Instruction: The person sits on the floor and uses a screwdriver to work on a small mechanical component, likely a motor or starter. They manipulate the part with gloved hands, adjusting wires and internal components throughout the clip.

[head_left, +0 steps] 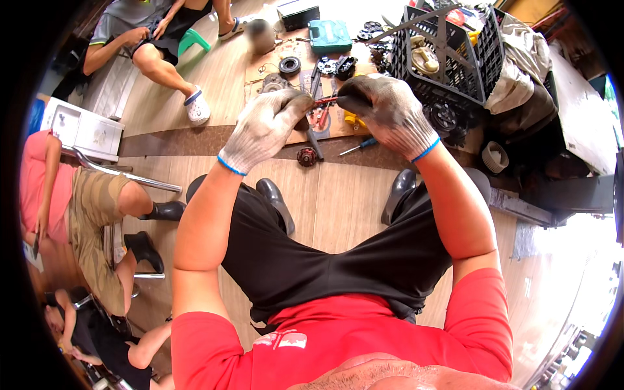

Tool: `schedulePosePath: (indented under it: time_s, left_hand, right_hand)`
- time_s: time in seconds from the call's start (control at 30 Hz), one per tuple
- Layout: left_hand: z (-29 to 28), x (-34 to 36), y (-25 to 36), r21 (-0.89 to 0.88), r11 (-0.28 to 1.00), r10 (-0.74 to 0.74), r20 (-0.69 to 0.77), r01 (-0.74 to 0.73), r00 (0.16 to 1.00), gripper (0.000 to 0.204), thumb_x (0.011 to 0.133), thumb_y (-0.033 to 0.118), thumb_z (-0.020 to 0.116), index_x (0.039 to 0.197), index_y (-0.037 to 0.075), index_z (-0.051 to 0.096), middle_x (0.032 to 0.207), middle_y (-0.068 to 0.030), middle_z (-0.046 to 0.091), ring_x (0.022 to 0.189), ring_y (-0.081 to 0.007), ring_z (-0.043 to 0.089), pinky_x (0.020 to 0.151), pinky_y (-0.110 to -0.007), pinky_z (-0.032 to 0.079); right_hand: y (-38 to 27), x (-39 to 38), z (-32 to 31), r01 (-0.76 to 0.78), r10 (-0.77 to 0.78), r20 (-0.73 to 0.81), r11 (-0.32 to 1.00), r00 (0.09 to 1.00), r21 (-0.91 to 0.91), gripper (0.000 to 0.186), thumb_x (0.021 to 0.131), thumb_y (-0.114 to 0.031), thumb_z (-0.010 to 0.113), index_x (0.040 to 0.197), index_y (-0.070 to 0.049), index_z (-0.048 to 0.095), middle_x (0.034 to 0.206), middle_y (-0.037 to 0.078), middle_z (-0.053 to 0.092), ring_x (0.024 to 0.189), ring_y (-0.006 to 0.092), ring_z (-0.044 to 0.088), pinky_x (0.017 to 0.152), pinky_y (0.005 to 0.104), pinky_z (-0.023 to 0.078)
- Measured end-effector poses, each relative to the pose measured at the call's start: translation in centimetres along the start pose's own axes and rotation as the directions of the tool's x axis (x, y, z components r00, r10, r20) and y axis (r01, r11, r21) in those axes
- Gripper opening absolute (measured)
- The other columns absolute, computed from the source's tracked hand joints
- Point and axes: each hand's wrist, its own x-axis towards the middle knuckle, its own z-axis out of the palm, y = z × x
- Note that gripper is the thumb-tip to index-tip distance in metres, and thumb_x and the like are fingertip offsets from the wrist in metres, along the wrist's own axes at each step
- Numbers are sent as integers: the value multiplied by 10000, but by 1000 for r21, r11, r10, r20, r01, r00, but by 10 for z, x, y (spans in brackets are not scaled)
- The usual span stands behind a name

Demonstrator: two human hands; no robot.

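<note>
My left hand [265, 125] and my right hand [387, 116], both in soiled white knit gloves with blue cuffs, are raised over the parts on the floor. A thin red wire-like piece [326, 100] spans the short gap between them, its ends hidden in the pinched fingers. Its exact kind cannot be made out. Beneath my hands lie red-handled tools [322, 118], partly covered. A round dark-red part [307, 156] rests nearer to me, at the end of a dark bar. Close by is a screwdriver [366, 144] with a blue handle.
A cardboard mat [255, 73] bears a black ring [290, 65], a teal case [329, 36] and several machine parts. At the right stand black crates [448, 91] full of parts and a white basket [495, 158]. Other people sit at the left, one wearing white clogs [197, 109].
</note>
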Motion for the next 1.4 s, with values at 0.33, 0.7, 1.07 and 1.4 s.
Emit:
schedulePosePath:
  time_s: [0.33,0.7,1.07,1.4]
  left_hand:
    - [-5,3,-2,669,545,708,-44,-505,705,273,873,111,718,1134,31,716,826,-162,696,721,-308,677,669,-368,539]
    - [3,2,-7,18,986,166,32,-167,986,253,1013,193,585,1105,-21,683,885,-111,733,803,-137,689,724,-326,537]
    - [3,3,1,219,922,354,-137,-320,925,232,911,221,678,1049,40,720,867,-153,704,789,-323,683,735,-395,531]
    - [-2,-2,-9,461,741,570,-48,-488,820,240,868,3,670,1104,30,708,913,-154,731,756,-231,714,704,-342,572]
  right_hand:
    - [14,6,-6,-163,91,271,952,958,259,265,935,-240,716,1043,2,721,838,198,718,706,254,694,664,369,533]
    - [1,2,-11,26,-23,96,999,995,-22,275,946,-226,703,1111,-7,709,949,127,741,832,189,705,775,307,557]
    - [7,4,-8,8,-16,127,998,992,65,271,928,-297,708,1014,-40,718,841,213,686,749,381,664,669,424,520]
    - [2,5,-6,-212,157,310,965,938,152,246,926,-224,719,1058,-16,710,846,157,707,740,227,668,698,350,531]
